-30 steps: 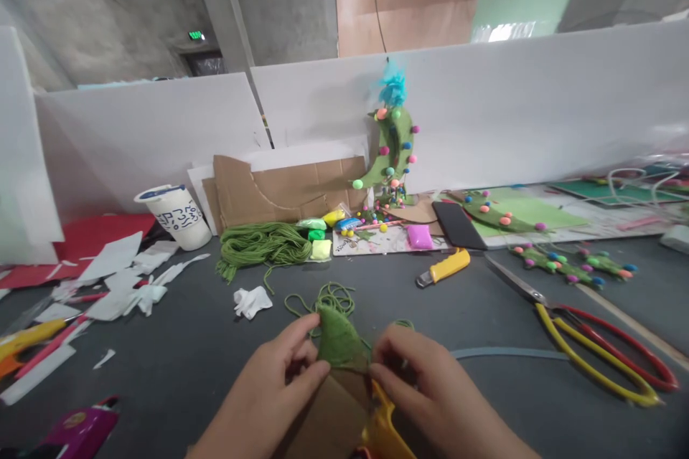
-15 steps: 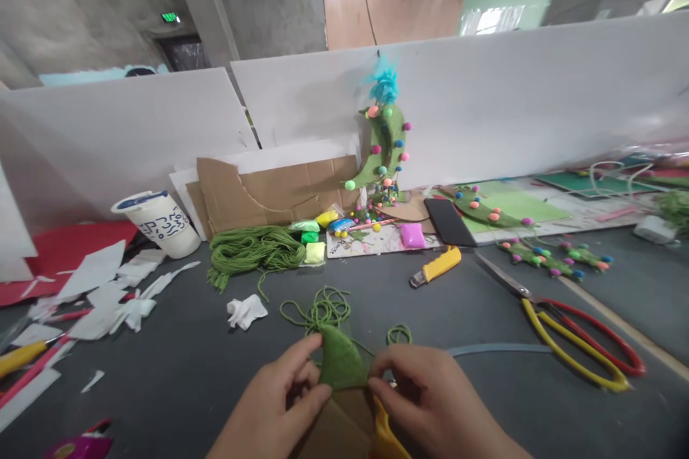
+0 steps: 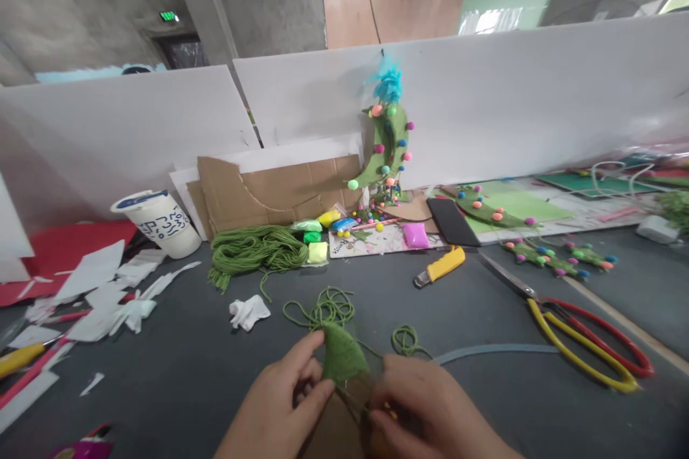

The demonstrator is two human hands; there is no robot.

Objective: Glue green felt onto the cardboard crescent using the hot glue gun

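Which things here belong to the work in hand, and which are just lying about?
Part of the work, likely:
cardboard piece with green tip, pinched by the left hand
right hand, blurred, beside it
loose green yarn just beyond

Lying about, apparently:
large scissors
yellow utility knife
black phone
crumpled white scrap
white cup

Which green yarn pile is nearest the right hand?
The small coil, just beyond the right hand; the loose tangle and big hank lie farther left.
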